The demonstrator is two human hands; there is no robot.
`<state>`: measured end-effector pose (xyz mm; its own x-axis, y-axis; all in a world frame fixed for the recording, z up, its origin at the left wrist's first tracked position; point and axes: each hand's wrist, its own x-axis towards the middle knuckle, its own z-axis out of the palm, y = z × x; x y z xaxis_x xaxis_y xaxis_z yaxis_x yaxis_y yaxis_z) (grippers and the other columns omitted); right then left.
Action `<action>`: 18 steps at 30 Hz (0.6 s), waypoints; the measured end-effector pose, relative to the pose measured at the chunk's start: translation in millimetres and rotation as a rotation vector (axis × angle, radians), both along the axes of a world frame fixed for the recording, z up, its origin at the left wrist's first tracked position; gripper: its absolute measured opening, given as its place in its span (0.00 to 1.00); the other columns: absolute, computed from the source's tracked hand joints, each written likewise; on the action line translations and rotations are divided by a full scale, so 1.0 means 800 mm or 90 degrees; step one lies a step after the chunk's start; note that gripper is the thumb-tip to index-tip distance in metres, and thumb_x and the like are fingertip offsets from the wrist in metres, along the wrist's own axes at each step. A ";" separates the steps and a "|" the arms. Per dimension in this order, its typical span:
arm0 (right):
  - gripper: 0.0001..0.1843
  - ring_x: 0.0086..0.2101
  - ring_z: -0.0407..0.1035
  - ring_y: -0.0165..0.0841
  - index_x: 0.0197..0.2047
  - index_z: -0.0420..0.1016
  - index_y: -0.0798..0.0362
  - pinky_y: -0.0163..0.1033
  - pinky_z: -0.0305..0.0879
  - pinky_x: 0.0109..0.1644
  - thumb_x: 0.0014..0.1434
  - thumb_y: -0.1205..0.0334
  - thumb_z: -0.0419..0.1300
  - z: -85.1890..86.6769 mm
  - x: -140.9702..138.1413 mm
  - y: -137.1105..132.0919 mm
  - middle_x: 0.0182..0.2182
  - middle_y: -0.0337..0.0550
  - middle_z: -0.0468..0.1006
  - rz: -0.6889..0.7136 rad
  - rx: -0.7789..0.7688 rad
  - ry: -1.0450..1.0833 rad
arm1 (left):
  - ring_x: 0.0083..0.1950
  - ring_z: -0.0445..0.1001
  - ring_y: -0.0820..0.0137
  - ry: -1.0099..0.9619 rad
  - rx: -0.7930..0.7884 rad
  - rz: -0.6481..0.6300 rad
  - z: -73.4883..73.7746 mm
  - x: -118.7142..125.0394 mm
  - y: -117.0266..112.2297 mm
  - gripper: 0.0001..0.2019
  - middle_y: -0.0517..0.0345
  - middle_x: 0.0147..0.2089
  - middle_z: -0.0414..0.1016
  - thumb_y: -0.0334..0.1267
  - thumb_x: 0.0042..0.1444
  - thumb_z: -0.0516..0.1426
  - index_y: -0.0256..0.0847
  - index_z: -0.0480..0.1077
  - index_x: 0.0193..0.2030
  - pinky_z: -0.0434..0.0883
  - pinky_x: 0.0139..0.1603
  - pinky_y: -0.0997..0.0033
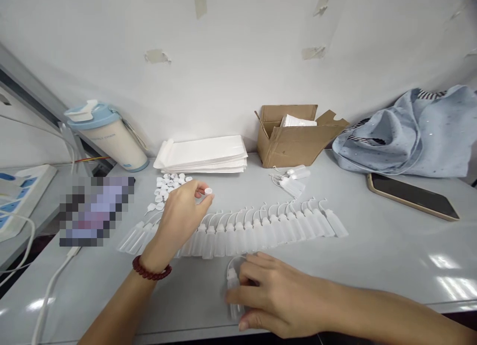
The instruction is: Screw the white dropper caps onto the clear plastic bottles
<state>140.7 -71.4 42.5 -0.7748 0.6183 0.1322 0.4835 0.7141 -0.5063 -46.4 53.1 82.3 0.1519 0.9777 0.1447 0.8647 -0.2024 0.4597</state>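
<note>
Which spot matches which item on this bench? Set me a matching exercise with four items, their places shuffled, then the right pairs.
Items:
1. Small white cap
2. Translucent plastic dropper bottle
3. Cardboard box
4. Phone

Places:
A. Lying flat in front of the light blue cloth bag
B. Cupped in the right hand
C. Pinched at the fingertips of the left hand
D. Against the wall, right of the stack of white packets

Pairs: 1-C; 2-B; 3-D; 4-A
</note>
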 end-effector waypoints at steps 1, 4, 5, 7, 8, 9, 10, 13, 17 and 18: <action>0.19 0.34 0.62 0.33 0.50 0.73 0.52 0.38 0.63 0.42 0.66 0.50 0.50 0.000 0.000 -0.001 0.34 0.43 0.69 0.009 0.002 0.000 | 0.39 0.75 0.62 -0.003 0.000 0.003 0.001 0.000 0.000 0.11 0.56 0.35 0.78 0.42 0.51 0.54 0.40 0.72 0.38 0.70 0.44 0.66; 0.17 0.33 0.62 0.32 0.47 0.74 0.51 0.37 0.62 0.39 0.66 0.51 0.50 -0.002 0.000 -0.003 0.33 0.43 0.69 0.034 0.032 0.006 | 0.40 0.75 0.62 -0.009 0.000 0.012 0.002 -0.001 -0.001 0.12 0.56 0.36 0.78 0.42 0.51 0.53 0.40 0.72 0.38 0.70 0.45 0.65; 0.17 0.32 0.62 0.32 0.46 0.75 0.51 0.37 0.62 0.39 0.66 0.51 0.50 -0.003 0.000 -0.004 0.33 0.43 0.69 0.040 0.047 0.012 | 0.40 0.75 0.61 -0.011 0.000 0.013 0.003 -0.001 -0.001 0.12 0.55 0.36 0.78 0.42 0.51 0.53 0.40 0.72 0.38 0.70 0.45 0.65; 0.17 0.31 0.61 0.31 0.44 0.75 0.51 0.36 0.62 0.38 0.65 0.51 0.51 -0.005 0.000 -0.006 0.32 0.43 0.69 0.048 0.078 0.027 | 0.40 0.75 0.61 -0.015 0.003 0.009 0.002 -0.002 -0.001 0.12 0.55 0.36 0.78 0.42 0.51 0.53 0.39 0.72 0.38 0.70 0.44 0.64; 0.17 0.30 0.61 0.31 0.43 0.75 0.51 0.37 0.62 0.38 0.65 0.51 0.51 -0.005 0.001 -0.007 0.32 0.43 0.69 0.051 0.091 0.038 | 0.40 0.75 0.61 -0.018 0.004 0.006 0.002 -0.002 -0.001 0.12 0.55 0.36 0.78 0.42 0.51 0.53 0.39 0.72 0.38 0.70 0.44 0.64; 0.17 0.30 0.61 0.31 0.43 0.75 0.51 0.37 0.62 0.37 0.65 0.50 0.51 -0.004 0.001 -0.007 0.32 0.43 0.69 0.051 0.101 0.050 | 0.40 0.75 0.61 -0.022 0.006 0.004 0.002 -0.002 -0.001 0.12 0.55 0.36 0.78 0.42 0.51 0.53 0.39 0.72 0.38 0.70 0.44 0.64; 0.17 0.30 0.61 0.31 0.43 0.75 0.51 0.37 0.62 0.37 0.65 0.50 0.51 -0.002 0.002 -0.007 0.32 0.43 0.69 0.049 0.109 0.063 | 0.40 0.75 0.61 -0.028 0.006 0.004 0.001 -0.002 -0.001 0.12 0.54 0.36 0.78 0.42 0.51 0.54 0.39 0.72 0.38 0.70 0.44 0.64; 0.17 0.32 0.62 0.32 0.43 0.75 0.52 0.37 0.63 0.37 0.65 0.50 0.52 0.005 0.006 -0.003 0.32 0.44 0.69 0.032 0.113 0.100 | 0.41 0.75 0.61 -0.070 -0.011 -0.005 0.000 -0.001 -0.001 0.11 0.55 0.37 0.77 0.42 0.50 0.55 0.39 0.71 0.37 0.70 0.44 0.63; 0.13 0.34 0.63 0.32 0.42 0.75 0.54 0.37 0.65 0.39 0.64 0.55 0.55 0.013 0.015 0.005 0.34 0.46 0.70 -0.020 0.130 0.126 | 0.40 0.75 0.63 -0.165 -0.067 -0.042 0.001 -0.001 -0.003 0.10 0.56 0.37 0.77 0.43 0.50 0.56 0.40 0.71 0.36 0.70 0.44 0.64; 0.11 0.34 0.63 0.33 0.42 0.75 0.55 0.37 0.65 0.39 0.64 0.58 0.55 0.014 0.017 0.008 0.34 0.47 0.70 -0.037 0.140 0.134 | 0.40 0.75 0.64 -0.183 -0.082 -0.048 0.001 -0.001 -0.004 0.10 0.56 0.37 0.77 0.43 0.50 0.56 0.40 0.71 0.36 0.70 0.43 0.64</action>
